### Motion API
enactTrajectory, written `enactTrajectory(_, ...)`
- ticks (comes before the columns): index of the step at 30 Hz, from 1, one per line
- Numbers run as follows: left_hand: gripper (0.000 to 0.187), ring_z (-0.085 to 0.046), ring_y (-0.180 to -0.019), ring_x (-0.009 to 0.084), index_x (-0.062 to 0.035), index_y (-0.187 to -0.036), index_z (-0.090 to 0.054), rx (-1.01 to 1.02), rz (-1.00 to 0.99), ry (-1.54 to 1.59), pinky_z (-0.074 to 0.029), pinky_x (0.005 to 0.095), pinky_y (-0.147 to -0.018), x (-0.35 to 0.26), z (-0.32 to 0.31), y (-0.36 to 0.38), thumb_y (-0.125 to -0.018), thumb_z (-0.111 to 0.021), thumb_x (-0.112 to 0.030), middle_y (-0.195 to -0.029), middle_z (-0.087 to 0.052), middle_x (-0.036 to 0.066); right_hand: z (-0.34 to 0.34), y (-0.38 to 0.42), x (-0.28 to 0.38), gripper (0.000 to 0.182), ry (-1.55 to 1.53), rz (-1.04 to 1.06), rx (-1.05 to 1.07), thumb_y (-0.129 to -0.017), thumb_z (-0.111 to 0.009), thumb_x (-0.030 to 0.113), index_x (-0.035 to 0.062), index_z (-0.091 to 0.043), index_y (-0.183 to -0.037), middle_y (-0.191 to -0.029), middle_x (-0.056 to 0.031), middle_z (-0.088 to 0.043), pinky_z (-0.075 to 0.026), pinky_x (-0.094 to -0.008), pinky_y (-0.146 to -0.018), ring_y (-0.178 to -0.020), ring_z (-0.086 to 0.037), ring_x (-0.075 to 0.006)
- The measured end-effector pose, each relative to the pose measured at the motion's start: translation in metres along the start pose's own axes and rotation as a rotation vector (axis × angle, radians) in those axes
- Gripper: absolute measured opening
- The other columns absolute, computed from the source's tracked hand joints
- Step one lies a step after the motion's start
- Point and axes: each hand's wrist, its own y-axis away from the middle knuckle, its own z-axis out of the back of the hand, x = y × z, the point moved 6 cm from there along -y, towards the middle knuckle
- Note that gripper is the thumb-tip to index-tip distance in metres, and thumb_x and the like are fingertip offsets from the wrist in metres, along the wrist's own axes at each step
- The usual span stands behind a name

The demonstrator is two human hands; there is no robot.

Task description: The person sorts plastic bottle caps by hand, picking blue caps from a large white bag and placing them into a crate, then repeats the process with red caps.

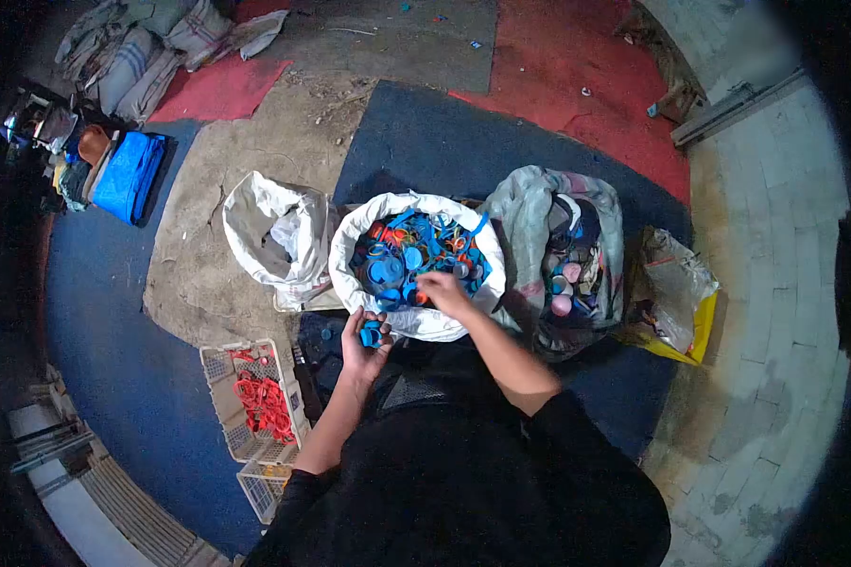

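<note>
A white sack (344, 248) with a rolled rim stands in front of me, full of plastic caps and rings (412, 257), mostly blue with some orange and red. My left hand (362, 342) is at the sack's near left edge, palm up, its fingers curled round several blue caps (371, 333). Over the near part of the caps is my right hand (447, 292), fingers drawn together and pointing left. An orange cap lies close under its fingertips; whether they grip anything is too small to tell.
Left of the sack stands another white sack (246, 236); to its right, a grey sack (525, 203) of mixed items. A crate (216, 364) with red pieces sits at lower left. A yellow bag (704, 326) lies far right, near the wall (766, 312).
</note>
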Motion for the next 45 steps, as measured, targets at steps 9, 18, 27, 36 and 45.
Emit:
enactTrajectory(9, 0.031, -0.056, -0.068, 0.0161, -0.0083, -0.084, -0.055, -0.029, -0.035, 0.057, -0.045, 0.024, -0.052, -0.013, 0.017, 0.007, -0.1, -0.053, -0.034, -0.088, -0.06, 0.007, 0.104, -0.003, -0.009, 0.018, 1.088, -0.051, 0.046, -0.08, -0.066, 0.009, 0.0091, -0.074, -0.097, -0.102, -0.0179, -0.071, -0.055, -0.0469, -0.085, -0.097, -0.069, -0.0368)
enactTrajectory(18, 0.031, -0.055, -0.069, 0.0156, -0.0083, -0.085, -0.054, -0.031, -0.053, 0.063, -0.043, 0.0242, -0.052, -0.019, 0.014, 0.01, -0.099, -0.054, -0.035, -0.088, -0.059, 0.006, 0.078, -0.004, -0.019, 0.017, 1.342, -0.222, 0.158, -0.083, -0.066, 0.011, 0.0081, -0.076, -0.097, -0.103, -0.0151, -0.073, -0.058, -0.0454, -0.083, -0.102, -0.07, -0.0323)
enactTrajectory(27, 0.031, -0.055, -0.07, 0.0167, -0.0089, -0.087, -0.053, -0.013, -0.072, 0.08, -0.043, 0.0246, -0.051, -0.029, 0.016, 0.005, -0.1, -0.053, -0.037, -0.09, -0.059, 0.007, 0.1, 0.002, -0.018, 0.025, 1.203, -0.207, 0.162, -0.072, -0.07, 0.008, 0.0126, -0.075, -0.097, -0.103, -0.0154, -0.072, -0.055, -0.0457, -0.085, -0.097, -0.07, -0.0341)
enactTrajectory(36, 0.029, -0.056, -0.071, 0.0169, -0.0096, -0.087, -0.055, -0.022, -0.04, 0.051, -0.042, 0.0244, -0.051, -0.027, 0.002, -0.007, -0.099, -0.054, -0.036, -0.09, -0.059, 0.007, 0.067, -0.005, -0.017, 0.036, 1.329, -0.241, 0.258, -0.074, -0.077, 0.021, 0.0049, -0.073, -0.106, -0.105, -0.0165, -0.072, -0.057, -0.0442, -0.084, -0.102, -0.069, -0.0322)
enactTrajectory(45, 0.031, -0.055, -0.072, 0.0176, -0.0079, -0.087, -0.055, 0.039, -0.02, 0.012, -0.045, 0.0254, -0.053, -0.034, -0.015, -0.021, -0.099, -0.054, -0.036, -0.09, -0.058, 0.008, 0.091, 0.018, 0.035, 0.034, -0.033, -0.043, 0.035, -0.085, -0.074, 0.024, 0.0004, -0.07, -0.109, -0.103, -0.0083, -0.071, -0.054, -0.0334, -0.083, -0.096, -0.07, -0.02)
